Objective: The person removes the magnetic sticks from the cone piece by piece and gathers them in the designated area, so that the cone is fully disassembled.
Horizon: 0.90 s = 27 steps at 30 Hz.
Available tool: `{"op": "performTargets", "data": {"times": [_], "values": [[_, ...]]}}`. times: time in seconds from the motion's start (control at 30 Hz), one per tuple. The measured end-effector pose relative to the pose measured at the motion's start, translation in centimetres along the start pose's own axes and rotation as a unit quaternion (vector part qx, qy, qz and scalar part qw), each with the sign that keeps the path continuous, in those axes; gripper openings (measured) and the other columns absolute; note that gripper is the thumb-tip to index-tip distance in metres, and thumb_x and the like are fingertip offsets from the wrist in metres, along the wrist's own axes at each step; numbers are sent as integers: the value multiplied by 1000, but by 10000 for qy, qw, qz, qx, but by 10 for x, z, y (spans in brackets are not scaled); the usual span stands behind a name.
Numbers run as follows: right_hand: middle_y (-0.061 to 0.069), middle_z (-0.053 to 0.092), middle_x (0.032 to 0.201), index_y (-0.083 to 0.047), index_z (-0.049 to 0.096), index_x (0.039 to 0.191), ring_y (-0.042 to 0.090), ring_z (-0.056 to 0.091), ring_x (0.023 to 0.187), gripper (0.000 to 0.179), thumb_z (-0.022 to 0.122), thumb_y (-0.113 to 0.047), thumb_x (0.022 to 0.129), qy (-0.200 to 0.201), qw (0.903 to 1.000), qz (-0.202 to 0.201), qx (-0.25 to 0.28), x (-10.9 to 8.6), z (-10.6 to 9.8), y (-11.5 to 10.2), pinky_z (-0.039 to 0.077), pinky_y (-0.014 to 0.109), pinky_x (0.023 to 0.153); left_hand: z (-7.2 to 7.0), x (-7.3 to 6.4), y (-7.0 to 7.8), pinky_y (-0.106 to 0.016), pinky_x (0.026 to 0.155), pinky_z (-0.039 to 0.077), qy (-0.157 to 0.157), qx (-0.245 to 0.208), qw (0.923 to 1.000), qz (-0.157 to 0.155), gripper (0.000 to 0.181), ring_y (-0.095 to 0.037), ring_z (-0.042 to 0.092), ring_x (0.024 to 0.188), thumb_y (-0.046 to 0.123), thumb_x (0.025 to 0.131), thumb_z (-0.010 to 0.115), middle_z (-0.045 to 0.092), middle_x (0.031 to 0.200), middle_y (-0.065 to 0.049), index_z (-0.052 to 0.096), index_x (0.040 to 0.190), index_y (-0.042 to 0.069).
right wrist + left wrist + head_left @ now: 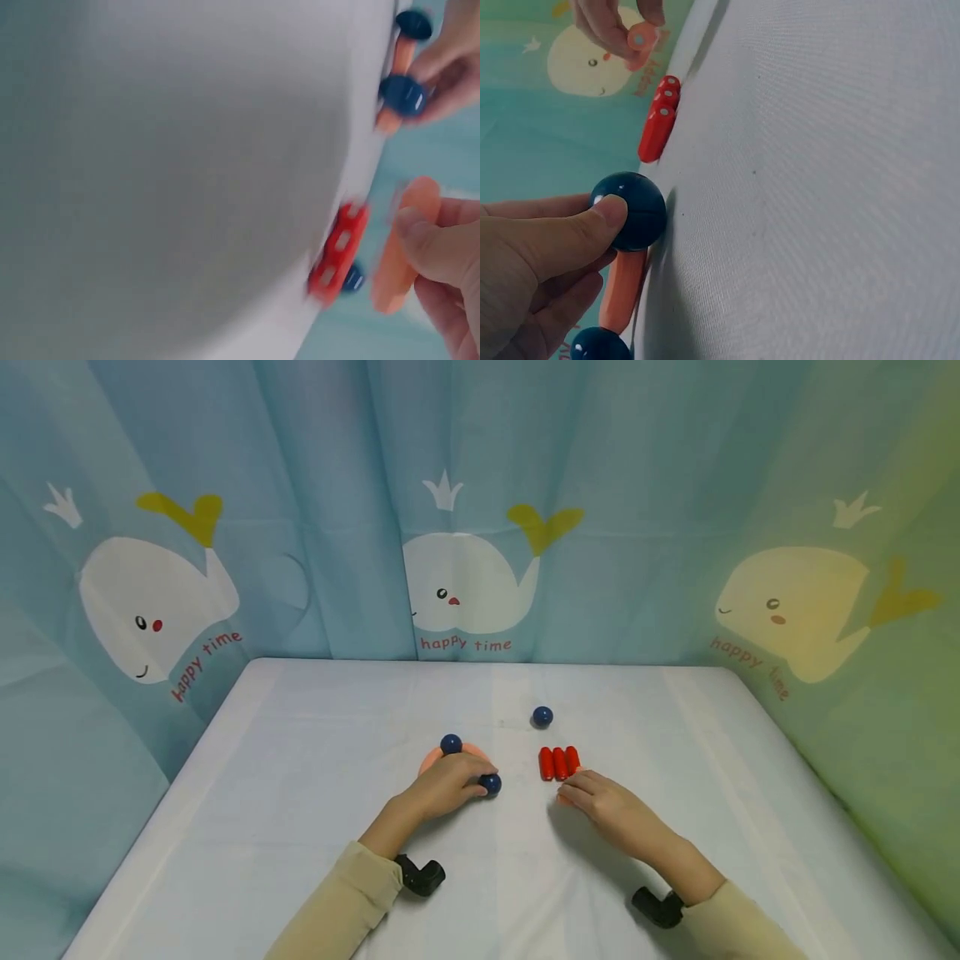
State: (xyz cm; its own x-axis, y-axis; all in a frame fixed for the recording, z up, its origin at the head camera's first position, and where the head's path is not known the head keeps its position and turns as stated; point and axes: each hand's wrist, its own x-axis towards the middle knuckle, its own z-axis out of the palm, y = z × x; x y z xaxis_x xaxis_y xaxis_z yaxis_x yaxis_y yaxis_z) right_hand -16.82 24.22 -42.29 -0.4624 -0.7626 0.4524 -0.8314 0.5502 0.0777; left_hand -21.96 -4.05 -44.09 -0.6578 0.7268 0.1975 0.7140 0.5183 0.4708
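My left hand (pixel 459 783) rests on the white table and pinches a dark blue ball (pixel 491 784) (pixel 630 210) joined to a pale orange rod (pixel 622 289). A second blue ball (pixel 451 743) (pixel 596 346) sits on the rod's far end. My right hand (pixel 581 792) pinches another pale orange rod (pixel 405 240) (pixel 639 36) just in front of three red cylinders (pixel 558 762) (pixel 660 120) lying side by side. A loose blue ball (pixel 542 717) lies behind them.
The white table (pixel 300 793) is walled on three sides by a blue-green curtain (pixel 300 527) printed with whales. Black wrist camera mounts (pixel 420 875) sit on both forearms near the table's front.
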Motion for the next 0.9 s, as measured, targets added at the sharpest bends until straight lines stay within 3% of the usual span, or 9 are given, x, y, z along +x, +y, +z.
{"op": "performTargets", "data": {"times": [0.07,0.13,0.2,0.33,0.6,0.73,0.83,0.9], "values": [[10,63,91,3,66,93,25,59,88,13,65,-6,84,70,10000,60,-12,-8,-2,12,51,38,78,1,0,0,-24,93,40,8,33,10000,1,30,-13,53,110,14,87,63,62,113,-2,63,116,5],[10,63,91,4,66,92,26,59,89,12,63,-7,86,140,9998,167,-6,-17,-3,24,50,39,79,1,1,0,-24,93,40,18,44,10000,9,30,-13,53,111,15,87,63,62,113,-1,63,116,6],[9,63,90,3,66,90,27,59,89,12,68,-5,82,139,9994,318,-35,-26,-4,36,49,41,79,1,1,0,-24,93,39,26,55,10000,15,30,-13,52,111,15,87,63,62,113,-2,63,116,6],[9,64,87,2,66,86,26,60,86,27,79,5,61,-55,9985,535,-54,-34,-4,51,51,40,74,0,0,1,-25,93,40,5,98,10000,-17,31,-14,53,111,15,87,64,62,113,-2,63,116,5],[6,63,81,0,68,77,22,61,81,19,76,8,63,-729,9959,532,33,-23,-5,59,52,36,73,0,-1,2,-25,93,40,3,193,9998,-46,31,-15,53,110,16,87,63,62,114,-3,63,116,5],[6,64,82,-1,69,78,22,61,82,18,76,8,64,-835,9941,684,68,-20,-5,57,52,35,73,0,-1,1,-26,92,41,23,174,9998,-43,32,-15,53,110,16,87,63,62,114,-4,63,117,5],[8,65,85,-1,70,82,24,61,84,18,76,7,67,-709,9865,1454,269,-21,-7,55,52,39,74,1,-1,2,-25,92,41,40,166,9998,-66,32,-15,54,110,15,87,64,62,114,-4,63,117,4],[11,66,88,1,70,87,27,62,83,16,75,2,72,-477,9680,2419,464,-21,-9,52,52,41,73,1,-1,2,-26,92,41,52,148,9998,-98,32,-15,54,110,15,87,64,62,114,-4,63,117,4]]}}
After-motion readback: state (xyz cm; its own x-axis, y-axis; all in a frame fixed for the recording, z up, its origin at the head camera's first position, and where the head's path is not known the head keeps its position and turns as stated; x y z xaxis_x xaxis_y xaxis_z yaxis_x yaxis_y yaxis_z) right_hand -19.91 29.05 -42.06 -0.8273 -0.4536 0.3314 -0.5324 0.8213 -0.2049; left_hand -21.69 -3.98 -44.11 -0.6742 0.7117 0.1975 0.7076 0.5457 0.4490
